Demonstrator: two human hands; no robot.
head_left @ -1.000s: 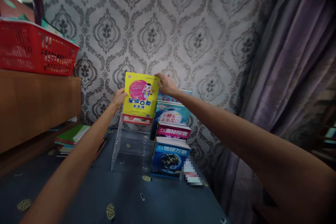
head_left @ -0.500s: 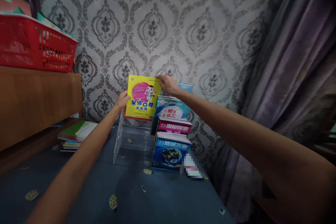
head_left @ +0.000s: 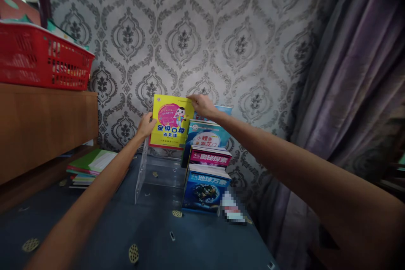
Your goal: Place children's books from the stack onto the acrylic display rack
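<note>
A yellow workbook (head_left: 171,122) with a cartoon child on its cover stands upright on the back level of a clear stepped book rack (head_left: 161,177). My left hand (head_left: 147,125) is closed at the workbook's left edge. Around its top right corner, my right hand (head_left: 201,104) has its fingers closed. To the right, several books stand in tiers on the rack: a blue book with an earth picture (head_left: 202,190) in front, a magenta-titled book (head_left: 210,158) behind it, then a light blue book (head_left: 205,133). Another blue book (head_left: 223,110) shows partly behind my right wrist.
A stack of books (head_left: 91,162) with a green one on top lies at the left. Beyond it, a red basket (head_left: 47,57) rests on a wooden cabinet (head_left: 47,126). A pixelated item (head_left: 232,209) lies right of the rack, near a grey curtain (head_left: 335,105).
The whole scene sits slightly lower in the picture as the camera tilts. Both hands stay on the yellow workbook, which keeps its place on the rack.
</note>
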